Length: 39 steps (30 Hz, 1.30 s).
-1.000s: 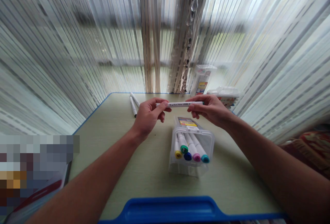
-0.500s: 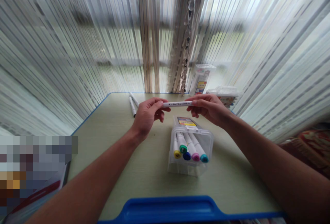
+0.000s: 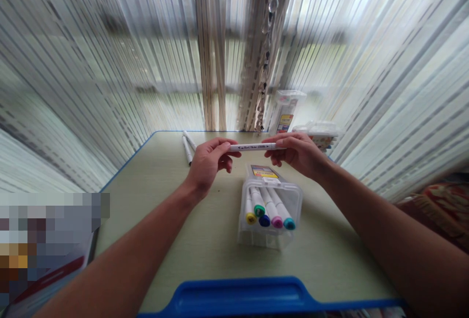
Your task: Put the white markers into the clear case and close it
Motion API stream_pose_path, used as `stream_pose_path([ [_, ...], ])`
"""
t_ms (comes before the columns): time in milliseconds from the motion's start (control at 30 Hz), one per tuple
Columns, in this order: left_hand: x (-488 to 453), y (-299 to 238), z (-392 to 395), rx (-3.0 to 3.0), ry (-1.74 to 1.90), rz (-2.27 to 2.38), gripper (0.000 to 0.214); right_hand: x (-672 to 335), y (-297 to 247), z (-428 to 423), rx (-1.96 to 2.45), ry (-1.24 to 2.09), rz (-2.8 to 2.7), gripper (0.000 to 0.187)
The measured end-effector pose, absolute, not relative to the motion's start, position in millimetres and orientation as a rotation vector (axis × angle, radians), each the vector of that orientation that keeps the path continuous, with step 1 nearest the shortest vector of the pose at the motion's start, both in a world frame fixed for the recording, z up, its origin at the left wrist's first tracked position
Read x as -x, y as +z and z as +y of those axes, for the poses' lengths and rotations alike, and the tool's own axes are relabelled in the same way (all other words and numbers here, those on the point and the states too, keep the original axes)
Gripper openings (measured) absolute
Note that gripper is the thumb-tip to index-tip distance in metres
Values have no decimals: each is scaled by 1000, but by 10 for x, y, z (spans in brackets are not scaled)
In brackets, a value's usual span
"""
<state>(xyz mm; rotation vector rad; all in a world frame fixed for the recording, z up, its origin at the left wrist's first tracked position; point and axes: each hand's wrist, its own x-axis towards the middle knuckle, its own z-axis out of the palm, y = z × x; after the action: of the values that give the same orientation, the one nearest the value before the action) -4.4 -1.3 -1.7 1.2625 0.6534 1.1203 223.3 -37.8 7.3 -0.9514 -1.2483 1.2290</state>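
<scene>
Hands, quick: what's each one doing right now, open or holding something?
Left hand: closed, pinching one end of a white marker.
Right hand: closed, pinching the same white marker near its other end.

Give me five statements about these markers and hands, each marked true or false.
1. The left hand and right hand hold one white marker between them. True.
2. Capped markers lie inside the clear box. True.
3. The clear box's open end faces away from the camera. False: it faces the camera.
4. Five loose markers lie on the table. False: two loose markers show on the table.
5. The green cap sits left of the pink cap. True.
</scene>
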Motion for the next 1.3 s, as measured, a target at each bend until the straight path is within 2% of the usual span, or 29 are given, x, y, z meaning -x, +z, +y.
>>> stream_pose_path([
  [367,43,-24,-15,-1285,1124,663,18,-2225,89,-383,941,1230,-1250,23],
  [667,33,-56,2,-1402,1136,687,28,-2238,73,-377,947,1183,-1288,24],
  [1300,37,-52,5,-1393,1123,702,20,-2221,57,-366,992,1161,-1286,27],
])
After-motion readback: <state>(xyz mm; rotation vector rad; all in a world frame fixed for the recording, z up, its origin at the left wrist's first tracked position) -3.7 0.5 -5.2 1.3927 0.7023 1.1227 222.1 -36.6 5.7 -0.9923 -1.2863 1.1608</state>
